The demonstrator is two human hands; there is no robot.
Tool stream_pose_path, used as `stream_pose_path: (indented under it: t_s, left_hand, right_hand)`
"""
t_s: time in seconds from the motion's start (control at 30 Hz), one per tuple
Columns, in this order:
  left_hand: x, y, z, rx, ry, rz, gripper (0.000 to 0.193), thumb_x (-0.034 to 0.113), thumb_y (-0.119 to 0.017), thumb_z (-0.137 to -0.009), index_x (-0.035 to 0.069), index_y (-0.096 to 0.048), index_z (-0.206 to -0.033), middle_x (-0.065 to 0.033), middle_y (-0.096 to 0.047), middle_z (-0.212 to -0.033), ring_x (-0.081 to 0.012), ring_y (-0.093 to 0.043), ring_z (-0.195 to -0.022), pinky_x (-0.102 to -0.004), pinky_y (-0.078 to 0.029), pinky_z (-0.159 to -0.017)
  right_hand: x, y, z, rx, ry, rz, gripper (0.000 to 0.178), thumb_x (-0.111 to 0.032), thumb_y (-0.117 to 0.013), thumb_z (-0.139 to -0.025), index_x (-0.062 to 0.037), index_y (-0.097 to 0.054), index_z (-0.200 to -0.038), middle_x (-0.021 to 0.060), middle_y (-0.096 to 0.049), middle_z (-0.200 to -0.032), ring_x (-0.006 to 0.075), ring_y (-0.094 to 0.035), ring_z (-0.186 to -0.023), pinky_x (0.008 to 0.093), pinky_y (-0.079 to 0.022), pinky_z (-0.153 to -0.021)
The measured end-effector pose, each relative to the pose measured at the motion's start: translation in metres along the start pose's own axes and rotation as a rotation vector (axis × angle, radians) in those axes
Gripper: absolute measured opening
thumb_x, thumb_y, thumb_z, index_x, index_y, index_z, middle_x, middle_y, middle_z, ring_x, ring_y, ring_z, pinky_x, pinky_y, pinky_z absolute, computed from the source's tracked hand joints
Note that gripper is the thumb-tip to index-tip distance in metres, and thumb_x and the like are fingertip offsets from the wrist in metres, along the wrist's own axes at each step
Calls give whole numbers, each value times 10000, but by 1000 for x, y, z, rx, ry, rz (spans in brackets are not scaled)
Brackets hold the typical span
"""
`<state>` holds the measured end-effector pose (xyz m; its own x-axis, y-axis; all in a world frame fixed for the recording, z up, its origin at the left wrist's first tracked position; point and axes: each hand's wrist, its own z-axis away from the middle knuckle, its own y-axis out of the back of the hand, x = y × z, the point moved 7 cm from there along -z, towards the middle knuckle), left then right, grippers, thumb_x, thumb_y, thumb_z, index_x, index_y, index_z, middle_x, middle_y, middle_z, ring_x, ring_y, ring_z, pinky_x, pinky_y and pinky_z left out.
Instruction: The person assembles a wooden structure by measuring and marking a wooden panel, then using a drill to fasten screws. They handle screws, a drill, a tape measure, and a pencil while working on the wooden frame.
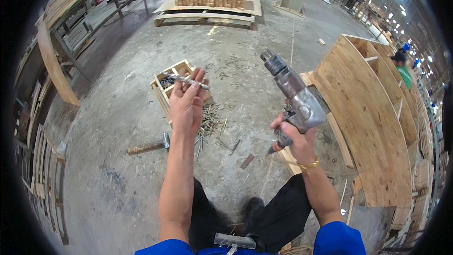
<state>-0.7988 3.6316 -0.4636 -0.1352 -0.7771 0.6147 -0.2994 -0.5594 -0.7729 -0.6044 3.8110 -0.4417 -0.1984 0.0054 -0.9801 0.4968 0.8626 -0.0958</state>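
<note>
My left hand (187, 101) pinches a steel drill bit (191, 81) between thumb and fingers, its spiral end pointing left. Below that hand stands a small wooden box (157, 88) with compartments, some filled with small hardware. In my right hand (298, 139) is a grey metal power drill (302, 99), gripped by its handle and tilted so the chuck (268, 56) points up and away. No bit shows in the chuck. A pile of loose nails or screws (211, 122) lies on the floor beside the box.
A hammer (148, 148) lies left of my left forearm. A large plywood piece with ribs (363, 118) stands at the right. Ahead is a pallet (203, 18) bearing stacked wood. A small brown plate (247, 161) lies near my feet. Another person (404, 73) is at far right.
</note>
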Motion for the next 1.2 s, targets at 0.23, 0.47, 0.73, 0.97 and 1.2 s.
stream_pose_path:
  t_s: [0.23,0.47,0.73,0.97,1.2]
  left_hand:
    - [-37,14,2,177,13,193,151,88,-513,-893,52,-436,-1018,-140,-602,-973,-264,-610,-932,-401,-549,-775]
    - [-52,-15,15,136,60,140,119,167,-556,-884,62,-510,-914,-88,-621,-888,-214,-640,-831,-293,-564,-670]
    - [-53,-19,17,143,93,193,152,143,-587,-863,39,-489,-915,-121,-621,-851,-224,-646,-770,-297,-570,-652]
    - [-48,-15,14,94,59,176,127,188,-571,-878,76,-514,-893,-78,-629,-827,-200,-638,-773,-281,-531,-657]
    - [-50,-18,15,70,17,208,117,191,-557,-887,83,-514,-903,-73,-621,-836,-192,-631,-767,-287,-533,-662]
  right_hand:
    - [38,-18,25,-58,-168,-202,330,-10,-626,-742,8,-490,-1041,56,-566,-746,134,-572,-623,281,-480,-575]
    - [44,-1,28,-142,-225,-142,481,-10,-624,-720,-1,-434,-1162,96,-546,-764,190,-554,-630,361,-464,-611]
    - [44,-3,27,-174,-244,-187,482,-13,-632,-705,11,-444,-1148,105,-557,-755,202,-560,-627,363,-470,-611]
    - [46,-9,27,-175,-313,-202,478,-15,-641,-686,22,-454,-1124,106,-538,-730,210,-557,-607,364,-472,-603]
    - [50,-10,26,-199,-345,-336,487,-27,-634,-677,13,-456,-1129,102,-525,-704,211,-550,-589,371,-472,-596]
